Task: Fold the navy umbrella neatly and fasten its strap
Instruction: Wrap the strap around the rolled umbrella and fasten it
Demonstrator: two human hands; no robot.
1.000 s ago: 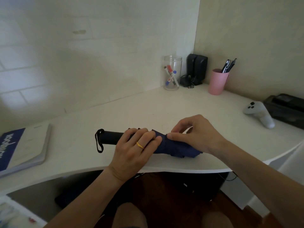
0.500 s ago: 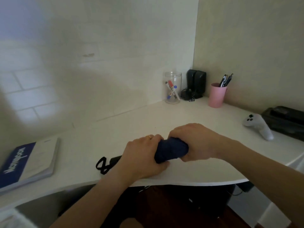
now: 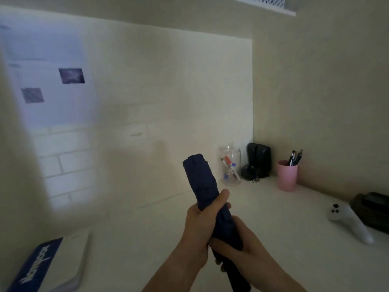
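Note:
The navy umbrella (image 3: 201,179) is rolled into a tight bundle and stands nearly upright above the white desk (image 3: 294,218), its top end tilted slightly left. My left hand (image 3: 200,224) is wrapped around the middle of the fabric, thumb up along its right side. My right hand (image 3: 240,249) grips the lower part just below, near the black handle (image 3: 240,279), which points down toward me. The strap is hidden from view.
A blue-and-white notebook (image 3: 52,264) lies at the left. At the back corner stand a clear jar of markers (image 3: 230,166), a black speaker (image 3: 259,160) and a pink pen cup (image 3: 287,175). A white controller (image 3: 349,222) and a black device (image 3: 372,209) sit at the right.
The umbrella has been lifted off the desk and turned from lying flat to nearly upright. Both hands shifted their grip onto it, and the camera tilted up.

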